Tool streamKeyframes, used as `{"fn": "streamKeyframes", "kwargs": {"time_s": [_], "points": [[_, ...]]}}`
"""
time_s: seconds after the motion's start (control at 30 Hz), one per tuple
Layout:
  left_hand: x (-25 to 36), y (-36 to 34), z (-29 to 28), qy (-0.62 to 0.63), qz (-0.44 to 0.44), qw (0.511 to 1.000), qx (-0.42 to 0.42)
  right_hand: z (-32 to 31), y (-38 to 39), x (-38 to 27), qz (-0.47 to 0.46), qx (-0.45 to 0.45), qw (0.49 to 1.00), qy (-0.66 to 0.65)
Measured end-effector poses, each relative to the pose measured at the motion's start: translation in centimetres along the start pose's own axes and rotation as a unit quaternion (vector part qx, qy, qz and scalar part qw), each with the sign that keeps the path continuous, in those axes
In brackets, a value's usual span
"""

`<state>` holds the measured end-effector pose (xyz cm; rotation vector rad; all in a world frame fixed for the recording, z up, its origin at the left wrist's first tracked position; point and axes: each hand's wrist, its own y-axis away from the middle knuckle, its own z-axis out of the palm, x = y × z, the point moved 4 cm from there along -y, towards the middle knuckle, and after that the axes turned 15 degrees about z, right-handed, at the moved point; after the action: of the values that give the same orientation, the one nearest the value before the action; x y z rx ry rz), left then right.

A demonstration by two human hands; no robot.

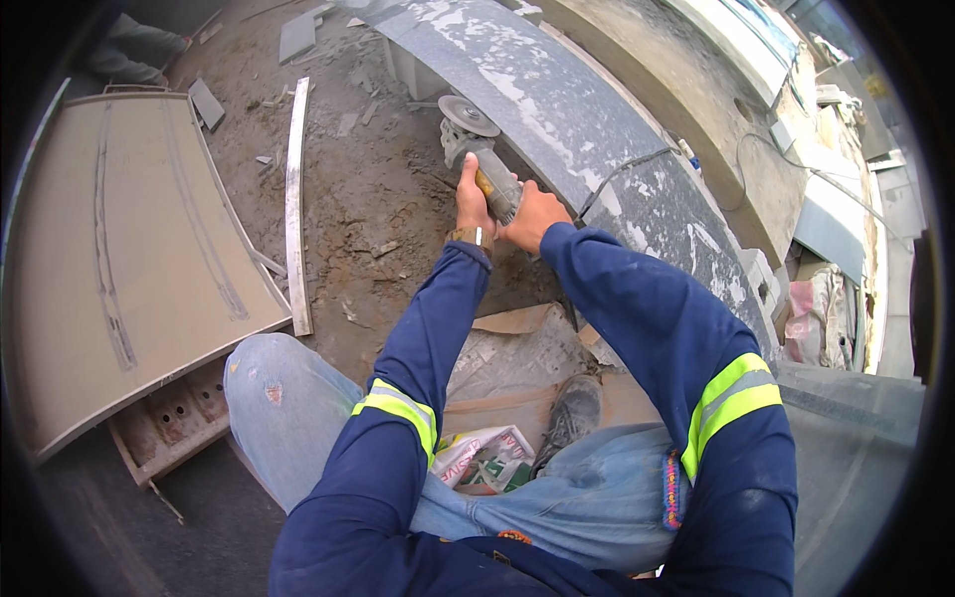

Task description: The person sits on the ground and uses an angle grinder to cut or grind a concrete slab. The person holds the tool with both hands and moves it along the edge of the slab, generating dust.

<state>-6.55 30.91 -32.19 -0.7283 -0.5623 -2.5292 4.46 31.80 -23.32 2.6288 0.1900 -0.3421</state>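
Both my hands grip a grey and yellow angle grinder [485,177] with a disc [470,114] at its far end. My left hand [474,206] is wrapped round its body, with the thumb pointing toward the disc. My right hand [534,218] holds the rear end, where a dark cord leads off. The disc is beside the near edge of a long grey slab [557,109] mottled with white patches; whether they touch I cannot tell. Below my hands is dusty dirt ground [378,279] with scattered chips.
At left lie a tan metal panel [149,229] and a pale strip [296,199]. A person's legs [139,45] show at top left. Concrete ledges [786,209], a cord [741,159] and sacks [811,318] are on the right. Below me are cardboard [532,388] and a printed bag [477,453].
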Motion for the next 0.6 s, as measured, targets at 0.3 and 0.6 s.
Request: {"fn": "streamKeyframes", "kwargs": {"time_s": [0.3,0.6], "points": [[-0.7,0.6,-0.2,-0.008,0.010,1.000,-0.008,-0.5,1.2,0.4,0.013,-0.021,1.000,0.006],[-1.2,1.1,-0.3,-0.007,0.008,1.000,-0.009,-0.6,1.5,0.8,0.012,-0.016,1.000,0.024]]}}
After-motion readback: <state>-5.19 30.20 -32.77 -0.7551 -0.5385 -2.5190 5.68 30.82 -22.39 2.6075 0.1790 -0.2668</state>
